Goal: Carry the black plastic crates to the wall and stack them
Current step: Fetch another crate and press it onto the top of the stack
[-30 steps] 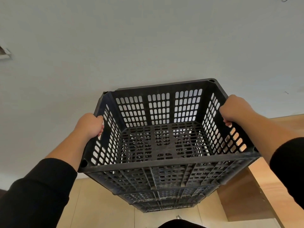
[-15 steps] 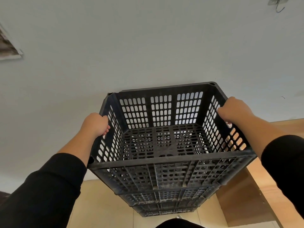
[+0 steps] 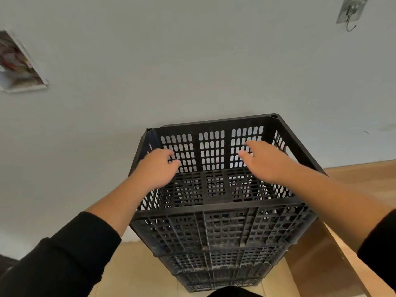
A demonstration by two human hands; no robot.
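Observation:
A black slotted plastic crate point(image 3: 214, 206) sits on top of a stack of like crates point(image 3: 220, 266) against the pale wall point(image 3: 192, 71). My left hand point(image 3: 156, 170) hovers over the crate's left inner side, fingers loosely apart, gripping nothing. My right hand point(image 3: 267, 161) hangs over the right half of the crate's inside, fingers spread, off the rim. Both forearms reach in from the lower corners in black sleeves.
A wooden counter or bench point(image 3: 342, 243) runs along the right of the stack. Light tiled floor point(image 3: 137, 273) lies below. A metal hook point(image 3: 351, 13) is stuck high on the wall at right, and a picture point(image 3: 17, 65) hangs at left.
Both hands have let go of the top crate's side rims and moved inward over its open top. The crate now rests on the stack.

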